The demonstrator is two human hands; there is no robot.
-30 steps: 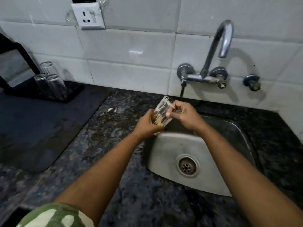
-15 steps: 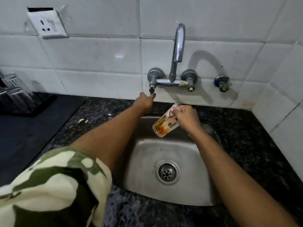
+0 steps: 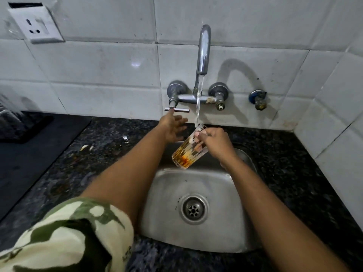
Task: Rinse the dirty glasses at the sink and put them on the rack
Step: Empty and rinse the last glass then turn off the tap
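A ribbed glass [image 3: 186,154] with orange-brown residue at its base is tilted over the steel sink [image 3: 167,222], its rim up under the tap. My right hand [image 3: 214,142] grips it near the rim. Water runs from the curved chrome tap [image 3: 204,50] onto the rim of the glass. My left hand [image 3: 173,125] hovers with fingers spread just below the left tap lever [image 3: 176,110], holding nothing. The black rack [image 3: 23,128] with blurred upturned glasses [image 3: 8,112] sits at the far left edge.
Dark speckled granite counter [image 3: 102,154] surrounds the sink, with small food scraps [image 3: 84,147] left of it. A dark mat [image 3: 25,169] covers the left counter. White tiled wall carries a socket [image 3: 36,26] and a blue valve [image 3: 258,99]. The wall corner closes in at right.
My left hand came off the glass, reached the left tap lever and turned it sideways; water now flows. My right hand keeps the glass under the spout. The view has shifted right.
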